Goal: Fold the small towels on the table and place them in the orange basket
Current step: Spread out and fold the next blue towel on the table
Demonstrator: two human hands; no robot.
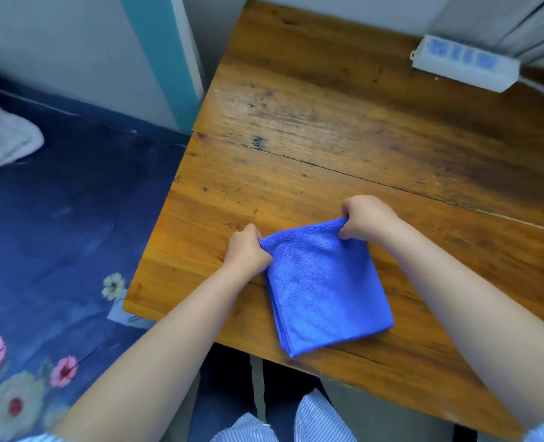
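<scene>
A small blue towel (325, 288) lies folded in layers on the wooden table (344, 129), near its front edge. My left hand (248, 250) pinches the towel's far left corner. My right hand (368, 220) pinches the far right corner and lifts that edge slightly off the wood. The towel's near end rests flat, with stacked edges showing at its left side. No orange basket is in view.
A white power strip (463, 62) with a cable lies at the table's far right corner. A bed with a dark blue flowered sheet (57, 234) sits left of the table, a white cloth (2, 138) on it. A wall stands behind.
</scene>
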